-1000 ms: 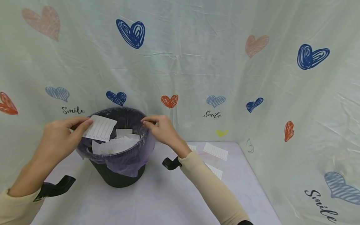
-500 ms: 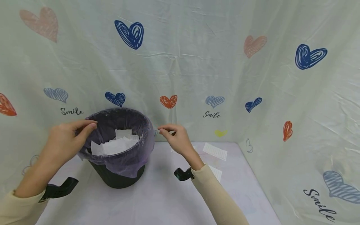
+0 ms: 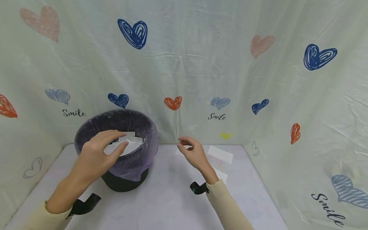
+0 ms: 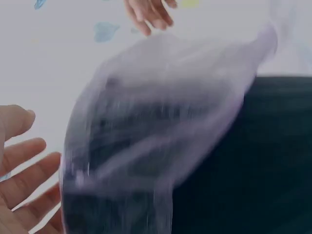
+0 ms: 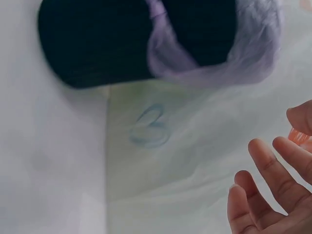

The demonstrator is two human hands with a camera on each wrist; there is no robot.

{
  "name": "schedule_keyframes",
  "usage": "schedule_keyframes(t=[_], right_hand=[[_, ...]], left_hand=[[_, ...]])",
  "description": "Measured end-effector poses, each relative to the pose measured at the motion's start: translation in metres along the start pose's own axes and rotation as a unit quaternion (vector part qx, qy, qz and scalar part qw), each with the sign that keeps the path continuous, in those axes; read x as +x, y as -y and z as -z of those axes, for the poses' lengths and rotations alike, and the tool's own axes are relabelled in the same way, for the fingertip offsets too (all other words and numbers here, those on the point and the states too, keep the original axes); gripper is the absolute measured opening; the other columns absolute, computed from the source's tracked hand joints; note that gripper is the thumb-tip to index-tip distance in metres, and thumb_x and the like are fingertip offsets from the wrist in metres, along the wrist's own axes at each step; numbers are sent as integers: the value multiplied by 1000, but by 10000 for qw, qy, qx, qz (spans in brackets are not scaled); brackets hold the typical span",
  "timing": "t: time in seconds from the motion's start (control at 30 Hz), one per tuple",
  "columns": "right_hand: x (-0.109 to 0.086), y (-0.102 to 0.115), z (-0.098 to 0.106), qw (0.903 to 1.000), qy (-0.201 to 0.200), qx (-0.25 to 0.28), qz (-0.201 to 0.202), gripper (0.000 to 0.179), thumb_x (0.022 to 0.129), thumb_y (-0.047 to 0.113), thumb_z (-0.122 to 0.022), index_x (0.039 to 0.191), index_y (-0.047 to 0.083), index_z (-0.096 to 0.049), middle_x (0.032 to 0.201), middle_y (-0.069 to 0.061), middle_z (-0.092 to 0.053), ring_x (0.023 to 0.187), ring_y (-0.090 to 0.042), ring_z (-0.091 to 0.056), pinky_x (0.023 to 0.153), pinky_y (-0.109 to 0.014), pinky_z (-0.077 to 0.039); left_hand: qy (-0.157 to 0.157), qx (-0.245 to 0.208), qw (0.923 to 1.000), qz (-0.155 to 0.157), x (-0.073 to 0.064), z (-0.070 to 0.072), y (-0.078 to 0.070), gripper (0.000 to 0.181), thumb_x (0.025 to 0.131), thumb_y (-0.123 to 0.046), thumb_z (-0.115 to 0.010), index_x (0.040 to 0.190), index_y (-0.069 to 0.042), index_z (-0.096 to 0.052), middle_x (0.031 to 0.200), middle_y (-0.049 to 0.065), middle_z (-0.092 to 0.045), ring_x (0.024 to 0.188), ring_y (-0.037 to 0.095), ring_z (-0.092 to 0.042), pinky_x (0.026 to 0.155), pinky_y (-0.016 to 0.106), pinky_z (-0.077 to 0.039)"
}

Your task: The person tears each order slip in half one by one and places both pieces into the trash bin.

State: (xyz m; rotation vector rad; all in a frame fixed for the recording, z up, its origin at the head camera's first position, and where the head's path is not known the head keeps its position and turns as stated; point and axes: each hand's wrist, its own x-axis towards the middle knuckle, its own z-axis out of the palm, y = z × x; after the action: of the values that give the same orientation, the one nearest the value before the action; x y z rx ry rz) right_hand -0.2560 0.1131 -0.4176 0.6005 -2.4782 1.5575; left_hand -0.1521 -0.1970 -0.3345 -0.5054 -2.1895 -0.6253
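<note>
In the head view my left hand (image 3: 96, 155) hovers in front of the black bin (image 3: 125, 183), thumb and fingers apart, holding nothing. A purple liner (image 3: 129, 167) is folded over the bin's rim, and white paper pieces (image 3: 133, 145) lie inside, partly hidden behind my left hand. Its spread fingers (image 4: 34, 180) show beside the liner in the left wrist view. To the right of the bin, my right hand (image 3: 195, 155) is in the air with loosely bent fingers and nothing in them. Behind it lies a lined paper slip (image 3: 179, 151), partly covered.
Two more lined slips, a far one (image 3: 220, 154) and a nearer one (image 3: 220, 175), lie on the pale table (image 3: 161, 204) at right. A curtain (image 3: 184, 73) printed with hearts and "Smile" stands behind and on the sides.
The lined slip in my left hand has been let go over the bin. My left hand then moved right and down across the bin's front; my right hand moved right, away from the rim.
</note>
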Motion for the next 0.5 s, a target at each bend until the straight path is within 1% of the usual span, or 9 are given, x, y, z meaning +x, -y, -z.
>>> schedule_keyframes(t=[0.07,0.13,0.17,0.23,0.27,0.3,0.4,0.5], right_hand=[[-5,-10,2,9999,-43,-68,-134,29,99,24,-69,126,13,-71,116,-4,-74,111,-22,-68,87,-33,-54],[-10,-20,5,9996,-70,-107,-267,30,99,23,-70,127,13,-70,115,-4,-75,112,-22,-68,88,-35,-54],[-13,-26,6,9993,-87,-142,-330,31,99,23,-70,128,13,-70,115,-4,-75,112,-22,-68,89,-36,-54],[-19,-36,9,9986,-120,-205,-467,32,99,24,-70,129,13,-69,116,-5,-74,114,-24,-68,90,-40,-54],[-22,-41,11,9982,-132,-236,-530,33,99,24,-70,129,12,-68,117,-6,-74,115,-25,-67,91,-42,-55],[-25,-48,14,9978,-161,-286,-579,33,99,25,-70,129,12,-68,118,-6,-74,115,-25,-67,91,-43,-55],[-34,-66,19,9958,-245,-444,-761,35,99,27,-70,130,12,-68,120,-8,-73,117,-28,-67,92,-44,-55],[-42,-82,24,9936,-325,-578,-918,35,98,25,-70,130,11,-67,120,-9,-73,117,-30,-66,91,-43,-55]], left_hand=[[2,-177,9996,-216,-2,-8,-6,40,77,-5,-85,115,-4,-76,113,13,-76,112,33,-68,103,31,-48],[63,-366,9984,-417,-4,-15,-11,39,79,-7,-84,116,-4,-75,114,11,-76,114,33,-67,109,22,-41],[95,-462,9977,-494,-6,-19,-14,37,80,-9,-83,116,-4,-75,114,12,-76,115,34,-66,111,21,-39],[173,-671,9960,-571,-9,-27,-19,37,81,-9,-82,117,-4,-75,115,11,-76,117,34,-65,114,16,-32],[190,-750,9953,-579,-11,-31,-23,37,81,-9,-83,117,-4,-75,116,11,-75,117,33,-65,114,15,-32],[209,-799,9949,-575,-13,-35,-27,38,81,-9,-83,118,-5,-75,117,10,-75,117,33,-64,113,17,-34],[252,-1032,9934,-436,-18,-47,-39,39,80,-8,-83,118,-6,-74,120,8,-73,118,31,-63,112,18,-36],[267,-1242,9914,-308,-23,-59,-49,39,81,-8,-83,119,-7,-74,123,9,-72,121,32,-61,113,23,-36]])
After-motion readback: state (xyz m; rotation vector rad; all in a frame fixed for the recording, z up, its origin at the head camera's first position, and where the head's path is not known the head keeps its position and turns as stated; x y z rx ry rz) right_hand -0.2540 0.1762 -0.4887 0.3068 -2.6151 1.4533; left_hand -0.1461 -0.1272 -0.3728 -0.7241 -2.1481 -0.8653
